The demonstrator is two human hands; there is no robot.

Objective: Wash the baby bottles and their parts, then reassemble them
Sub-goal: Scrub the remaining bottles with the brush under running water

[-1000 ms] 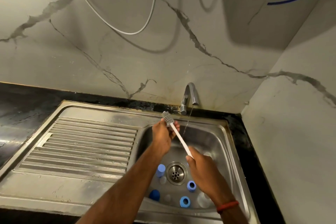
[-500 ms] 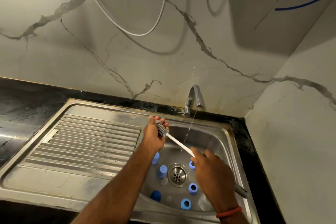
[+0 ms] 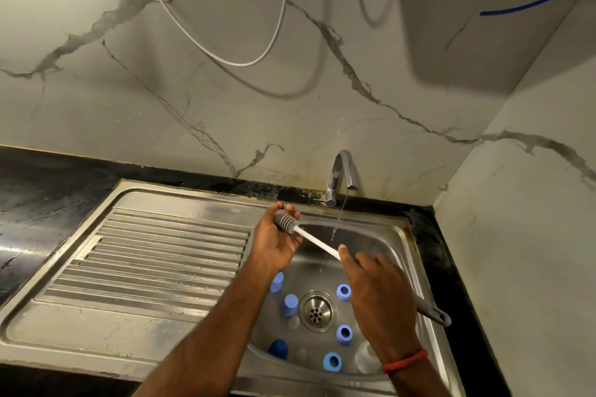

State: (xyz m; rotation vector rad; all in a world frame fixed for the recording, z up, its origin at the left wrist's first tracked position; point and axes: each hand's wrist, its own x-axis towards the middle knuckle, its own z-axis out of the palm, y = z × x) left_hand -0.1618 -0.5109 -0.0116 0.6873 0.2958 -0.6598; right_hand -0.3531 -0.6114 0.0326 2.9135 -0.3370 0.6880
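Observation:
A bottle brush (image 3: pixel 317 243) with a white shaft and grey bristle head is held over the sink basin (image 3: pixel 380 242). My left hand (image 3: pixel 277 245) cups the bristle head with its fingers curled round it. My right hand (image 3: pixel 377 293) grips the shaft lower down; the grey handle end sticks out behind it at the right. Several blue bottle parts lie on the basin floor: rings (image 3: pixel 343 292), caps (image 3: pixel 290 304) and a dark blue piece (image 3: pixel 278 349). Clear bottle pieces (image 3: pixel 366 359) lie beside them, hard to make out.
The tap (image 3: pixel 342 176) at the back runs a thin stream into the basin, just right of the brush. The drain (image 3: pixel 317 311) sits mid-basin. A ribbed steel drainboard (image 3: pixel 151 264) lies to the left, dark counter (image 3: pixel 48 187) behind it, and marble walls at the back and right.
The brush head and my left hand dropped lower and leftward, away from the tap. The brush now lies flatter, and its grey handle end shows behind my right hand.

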